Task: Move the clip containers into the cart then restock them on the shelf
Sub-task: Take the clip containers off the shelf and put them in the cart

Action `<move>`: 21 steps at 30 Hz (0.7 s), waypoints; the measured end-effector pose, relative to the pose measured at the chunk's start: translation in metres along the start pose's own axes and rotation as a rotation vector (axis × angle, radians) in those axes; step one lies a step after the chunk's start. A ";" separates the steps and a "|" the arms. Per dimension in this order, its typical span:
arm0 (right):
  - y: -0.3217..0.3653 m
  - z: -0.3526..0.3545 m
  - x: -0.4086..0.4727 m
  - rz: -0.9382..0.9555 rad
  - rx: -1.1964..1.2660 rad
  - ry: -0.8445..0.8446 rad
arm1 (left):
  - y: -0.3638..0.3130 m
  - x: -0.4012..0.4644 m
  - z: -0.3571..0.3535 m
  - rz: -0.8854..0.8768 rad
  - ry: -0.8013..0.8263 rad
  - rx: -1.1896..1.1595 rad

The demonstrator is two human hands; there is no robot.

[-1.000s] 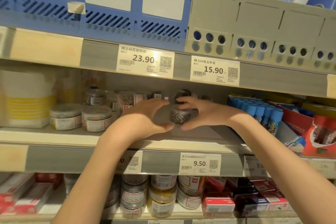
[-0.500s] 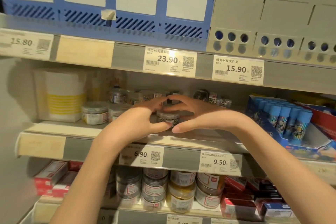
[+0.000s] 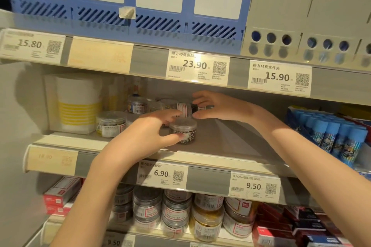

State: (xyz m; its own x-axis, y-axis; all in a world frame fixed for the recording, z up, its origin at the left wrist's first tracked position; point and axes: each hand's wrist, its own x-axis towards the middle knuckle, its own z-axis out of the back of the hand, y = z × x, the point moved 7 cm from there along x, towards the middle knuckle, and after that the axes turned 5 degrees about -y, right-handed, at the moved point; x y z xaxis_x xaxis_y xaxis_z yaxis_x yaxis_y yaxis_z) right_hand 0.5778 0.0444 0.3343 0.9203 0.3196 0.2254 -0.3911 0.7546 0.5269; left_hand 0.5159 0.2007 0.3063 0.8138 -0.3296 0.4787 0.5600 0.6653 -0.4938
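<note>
A small clear clip container (image 3: 183, 130) with a round lid stands upright on the middle shelf (image 3: 210, 142). My left hand (image 3: 146, 136) grips it from the left, thumb in front and fingers behind. Farther back, my right hand (image 3: 218, 107) reaches in with thumb and fingers around a container lying on its side (image 3: 184, 108), red-and-white label showing. More clip containers (image 3: 111, 123) stand at the left of the same shelf, others (image 3: 137, 104) behind them.
A white box with yellow stripes (image 3: 76, 104) fills the shelf's left end. Blue-capped glue sticks (image 3: 333, 136) stand at the right. Stacked jars (image 3: 176, 212) and red boxes (image 3: 62, 192) sit on the shelf below. Blue and grey file holders (image 3: 160, 16) line the shelf above.
My right hand has let go of the front container and moved back to the one lying on its side. My left hand stays on the front container. The view has shifted left.
</note>
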 end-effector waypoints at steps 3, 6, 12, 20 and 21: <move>0.004 -0.005 0.015 0.029 -0.107 -0.004 | 0.001 -0.001 0.002 -0.008 -0.028 0.011; 0.005 -0.010 0.027 0.033 -0.151 0.022 | 0.003 -0.001 0.000 -0.015 -0.049 0.039; -0.005 -0.022 0.040 -0.004 -0.168 0.067 | 0.006 0.003 -0.002 -0.008 -0.067 0.047; -0.007 -0.012 0.027 -0.001 -0.100 0.054 | 0.008 0.001 -0.001 0.003 -0.060 -0.022; -0.009 -0.007 0.023 -0.008 -0.091 0.046 | 0.008 0.001 -0.002 0.003 -0.045 -0.022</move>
State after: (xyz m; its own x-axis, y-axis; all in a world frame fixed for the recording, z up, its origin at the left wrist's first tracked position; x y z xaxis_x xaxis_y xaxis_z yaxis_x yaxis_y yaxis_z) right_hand 0.6028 0.0495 0.3288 0.9235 0.3374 0.1826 -0.3836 0.8057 0.4514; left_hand 0.5214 0.2045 0.3016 0.8079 -0.2968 0.5092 0.5613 0.6509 -0.5111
